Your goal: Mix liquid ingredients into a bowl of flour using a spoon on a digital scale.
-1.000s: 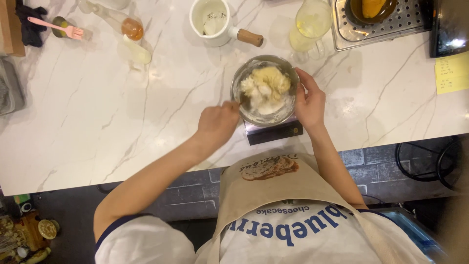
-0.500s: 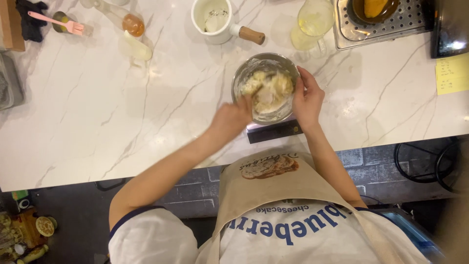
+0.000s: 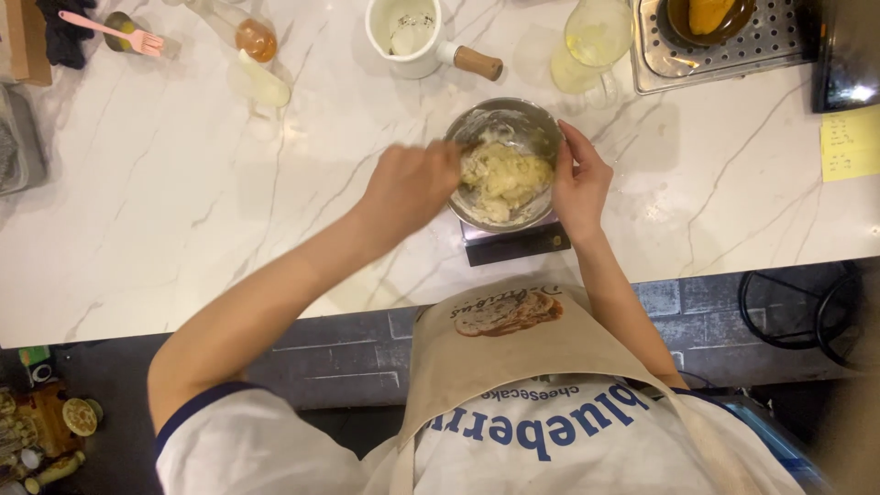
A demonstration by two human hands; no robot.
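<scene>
Plainly the risk sits at the scale (image 3: 513,244): the bowl (image 3: 541,124) rests on that small dark platform near the counter (image 3: 183,211) edge, and a hard push from the left could slide or tip it toward the person. Mixture could also be flung over the low near rim if the working hand drives too fast; that hand already shows as blurred.

The left hand (image 3: 411,185) is at the bowl's left rim with its fingers curled into a loose fist. Whether they grip a tool, I cannot tell, since the knuckles hide it. The right hand (image 3: 579,183) cups the bowl's right side, fingers gently curved against the wall and thumb up by the rim, bracing it.

Inside the steel bowl lies a pale yellow, lumpy dough (image 3: 506,176), heaped toward the near side, with smears on the far wall. Beyond it stands a white pot (image 3: 403,46) with a wooden handle, only a whitish residue inside. To its right is a glass jug (image 3: 596,37) holding a little yellowish liquid. On a perforated tray (image 3: 779,46), a dark dish (image 3: 678,18) holds something orange. Far left stands a small bottle (image 3: 255,38) of amber liquid.
</scene>
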